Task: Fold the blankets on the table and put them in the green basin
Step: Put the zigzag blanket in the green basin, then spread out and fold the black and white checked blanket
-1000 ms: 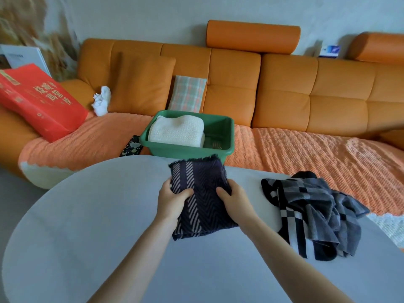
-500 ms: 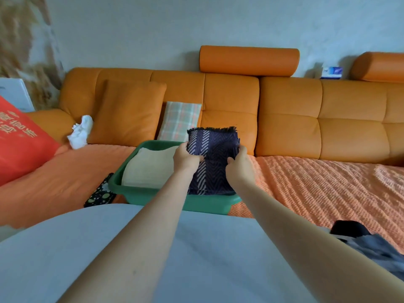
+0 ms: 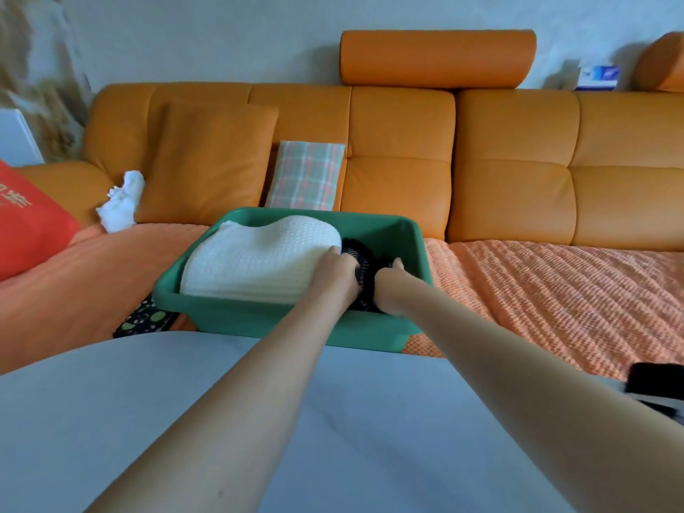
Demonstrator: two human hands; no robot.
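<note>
Both hands clasp a folded dark striped blanket (image 3: 364, 276): the left hand (image 3: 338, 271) is on its left edge and the right hand (image 3: 386, 287) on its right, fingers curled down around it. It sits in the right part of the green basin (image 3: 259, 317), touching a folded white blanket (image 3: 259, 261) on its left. Its long axis runs near to far.

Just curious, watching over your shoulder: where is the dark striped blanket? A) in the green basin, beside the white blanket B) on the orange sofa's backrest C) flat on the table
A: the left hand and right hand hold the dark striped blanket inside the green basin, right of the white blanket.
</note>
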